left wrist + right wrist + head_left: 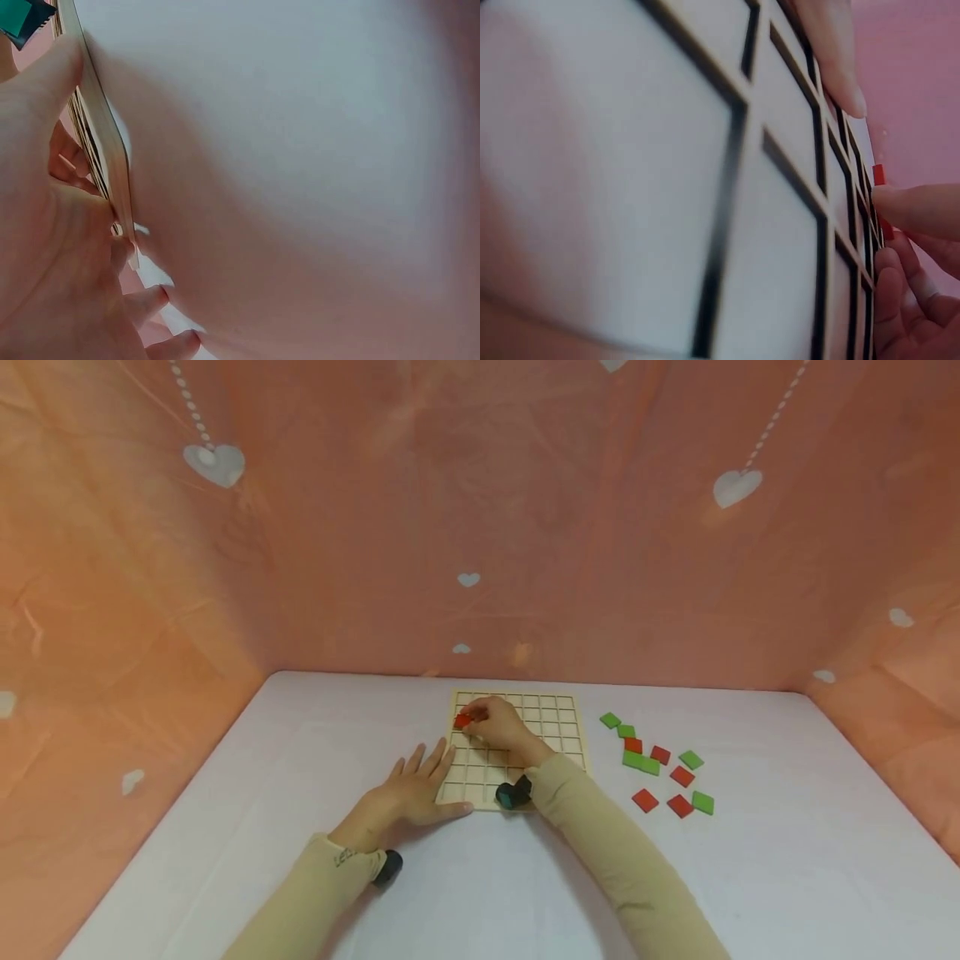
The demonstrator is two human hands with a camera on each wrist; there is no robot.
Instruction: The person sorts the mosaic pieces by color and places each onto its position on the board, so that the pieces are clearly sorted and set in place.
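Note:
A pale wooden grid board [555, 727] lies on the white table. My right hand [498, 724] reaches across it and pinches a red square tile [462, 721] at the left column, near the far left corner. In the right wrist view that red tile [878, 174] shows edge-on under the thumb, right at the grid's far edge. My left hand [416, 789] lies with spread, straight fingers at the board's near left corner. Its thumb [64, 64] rests along the near edge of the board [112, 142] in the left wrist view.
Right of the board several loose tiles lie scattered, among them a green tile [702, 802], a red tile [645, 800] and a green tile [610, 720]. A pink-orange cloth [480, 527] with white hearts stands behind the white table [337, 710] and along both sides.

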